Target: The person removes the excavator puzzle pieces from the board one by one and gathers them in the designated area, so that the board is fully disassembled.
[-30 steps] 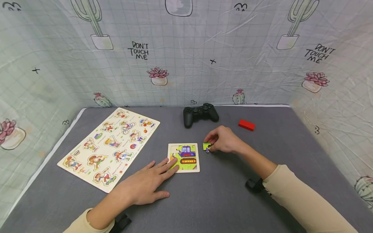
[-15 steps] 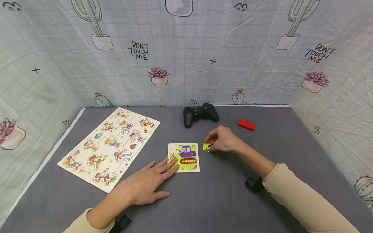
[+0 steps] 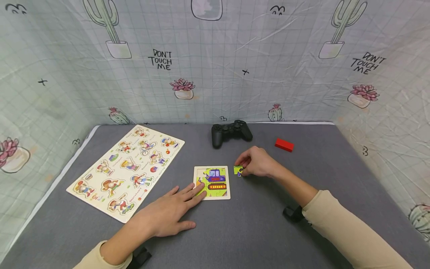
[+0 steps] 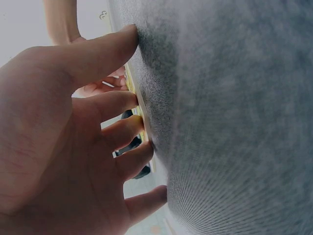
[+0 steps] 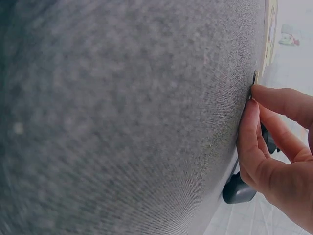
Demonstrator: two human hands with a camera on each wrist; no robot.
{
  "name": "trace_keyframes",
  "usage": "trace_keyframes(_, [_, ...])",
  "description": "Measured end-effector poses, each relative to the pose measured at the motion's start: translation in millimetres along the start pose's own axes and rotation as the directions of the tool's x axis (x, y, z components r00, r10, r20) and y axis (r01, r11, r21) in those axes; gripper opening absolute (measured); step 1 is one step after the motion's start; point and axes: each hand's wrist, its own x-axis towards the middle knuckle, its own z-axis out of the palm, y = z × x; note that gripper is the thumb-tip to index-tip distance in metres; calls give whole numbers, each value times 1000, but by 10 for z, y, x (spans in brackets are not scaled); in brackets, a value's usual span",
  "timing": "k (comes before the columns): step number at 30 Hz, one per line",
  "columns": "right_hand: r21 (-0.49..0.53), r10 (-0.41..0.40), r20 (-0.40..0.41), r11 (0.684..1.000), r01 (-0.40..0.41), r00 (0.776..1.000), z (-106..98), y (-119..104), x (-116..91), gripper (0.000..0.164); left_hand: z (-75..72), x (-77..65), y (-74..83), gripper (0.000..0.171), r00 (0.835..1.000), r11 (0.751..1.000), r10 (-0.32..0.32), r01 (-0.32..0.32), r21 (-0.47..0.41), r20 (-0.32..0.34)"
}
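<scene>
Pinching a small green puzzle piece (image 3: 238, 170) with the right hand (image 3: 256, 162) – thumb and fingertips clamped on it, most of its printed side in view from above. Piece is just right of the square puzzle (image 3: 216, 173), apart from its frame, down near the table (image 3: 248, 224); can't tell if it's touching the cloth. Left hand (image 3: 173, 213) isn't gripping: fingers spread and straight, two of them over the puzzle's lower left, thumb beside it.

Risks, my read:
1. Frame skating. Contact is on one side only, so a sideways push from the right could rotate it.
2. Pieces lifting. Left fingertips reach over the printed area; dragging them could unseat what's there.
3. Pinch slip. Small piece, little to hold; off-centre pressure could tip it or flip it.
4. Wrong rotation. Upper left of the puzzle looks like a bare recess; a turned piece would likely jam on its neighbours.
5. Crowding – that corner is near the left fingers.

Large picture board (image 3: 119, 173) is near the left wrist; forearm drift could nudge it. Black controller (image 3: 231, 131) and red block (image 3: 284, 145) are farther back, low concern.
</scene>
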Motion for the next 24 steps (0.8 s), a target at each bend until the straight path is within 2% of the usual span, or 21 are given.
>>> trace_keyframes(24, [10, -47, 5, 999, 47, 999, 24, 76, -7, 32, 10, 4, -8, 80, 1000, 1000, -1, 1, -6, -1])
